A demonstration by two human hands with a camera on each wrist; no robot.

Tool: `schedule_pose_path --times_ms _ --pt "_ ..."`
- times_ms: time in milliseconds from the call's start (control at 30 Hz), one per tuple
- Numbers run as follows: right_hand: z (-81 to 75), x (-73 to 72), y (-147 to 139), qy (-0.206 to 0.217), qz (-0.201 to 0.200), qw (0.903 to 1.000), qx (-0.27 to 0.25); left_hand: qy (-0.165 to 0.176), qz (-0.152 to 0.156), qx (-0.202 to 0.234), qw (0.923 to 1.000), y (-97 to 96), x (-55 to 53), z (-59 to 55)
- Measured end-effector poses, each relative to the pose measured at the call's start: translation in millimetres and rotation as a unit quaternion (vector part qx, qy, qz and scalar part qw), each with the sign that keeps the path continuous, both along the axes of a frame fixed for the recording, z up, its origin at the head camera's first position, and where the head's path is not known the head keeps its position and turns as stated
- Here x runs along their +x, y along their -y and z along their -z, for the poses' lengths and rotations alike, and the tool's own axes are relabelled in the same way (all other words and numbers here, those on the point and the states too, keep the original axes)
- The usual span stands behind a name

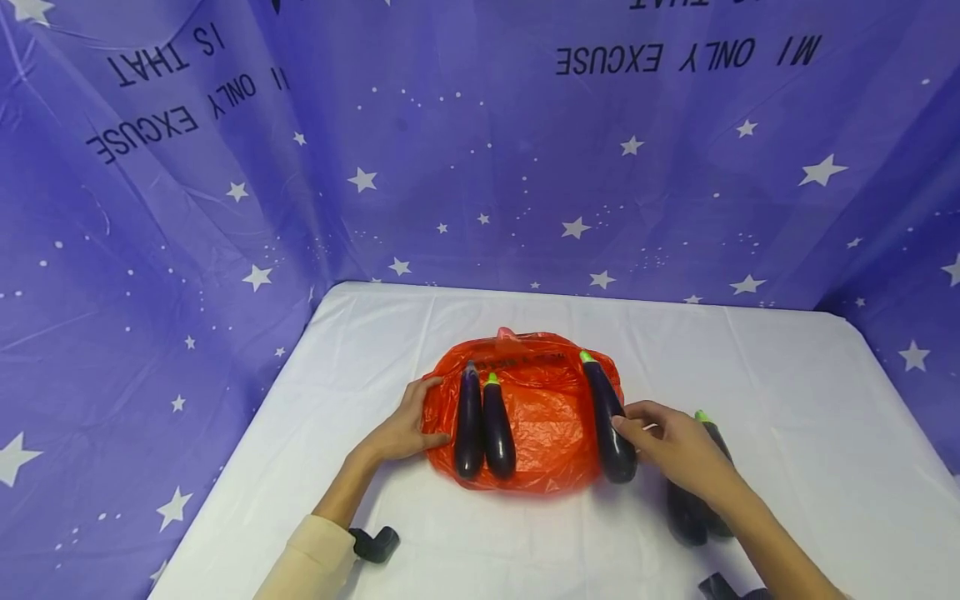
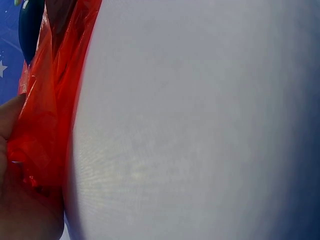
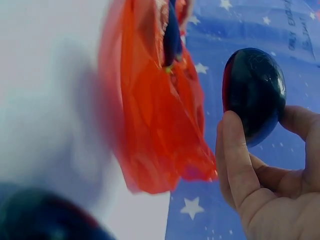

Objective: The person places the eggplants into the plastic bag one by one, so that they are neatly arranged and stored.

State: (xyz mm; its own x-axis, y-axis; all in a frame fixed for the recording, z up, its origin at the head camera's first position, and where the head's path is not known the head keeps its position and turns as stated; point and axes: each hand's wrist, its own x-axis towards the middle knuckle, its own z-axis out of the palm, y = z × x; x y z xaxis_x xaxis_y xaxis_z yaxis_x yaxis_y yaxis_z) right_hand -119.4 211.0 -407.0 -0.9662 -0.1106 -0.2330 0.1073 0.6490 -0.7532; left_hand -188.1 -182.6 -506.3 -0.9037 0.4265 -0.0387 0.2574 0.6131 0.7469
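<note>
A red plastic bag (image 1: pixel 551 417) lies spread on the white table, its mouth facing up. Two dark purple eggplants rest in it, a longer left one (image 1: pixel 469 425) and a shorter one (image 1: pixel 498 429) beside it. At the bag's left edge, my left hand (image 1: pixel 401 429) grips the plastic, as the left wrist view also shows. My right hand (image 1: pixel 671 442) pinches a third eggplant (image 1: pixel 611 425) between thumb and fingers over the bag's right side. Its green stem end points toward the back; in the right wrist view its rounded end (image 3: pixel 254 95) faces the camera.
More eggplants (image 1: pixel 686 512) lie on the table to the right, partly hidden under my right forearm. A white cloth covers the table (image 1: pixel 360 333). Purple curtains (image 1: pixel 480 167) with white stars and lettering stand behind and at both sides.
</note>
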Motion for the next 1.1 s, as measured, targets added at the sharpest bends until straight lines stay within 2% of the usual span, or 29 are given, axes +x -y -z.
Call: schedule_pose_path --times_ms 167,533,900,1100 --pt "10.0 -10.6 22 -0.031 -0.016 0.9994 0.007 0.002 -0.003 0.003 1.0 0.2 0.1 -0.2" --pt "41.6 -25.9 66 -0.047 -0.021 0.9987 -0.002 0.008 -0.001 0.005 1.0 0.0 1.1 -0.4" --pt "44.1 -32.3 87 -0.071 -0.038 0.9966 0.018 -0.001 0.0 0.004 1.0 1.0 -0.4 -0.9" --pt "52.8 -37.5 93 -0.067 -0.039 0.9965 0.031 -0.001 0.003 0.008 1.0 0.4 -0.3 -0.4"
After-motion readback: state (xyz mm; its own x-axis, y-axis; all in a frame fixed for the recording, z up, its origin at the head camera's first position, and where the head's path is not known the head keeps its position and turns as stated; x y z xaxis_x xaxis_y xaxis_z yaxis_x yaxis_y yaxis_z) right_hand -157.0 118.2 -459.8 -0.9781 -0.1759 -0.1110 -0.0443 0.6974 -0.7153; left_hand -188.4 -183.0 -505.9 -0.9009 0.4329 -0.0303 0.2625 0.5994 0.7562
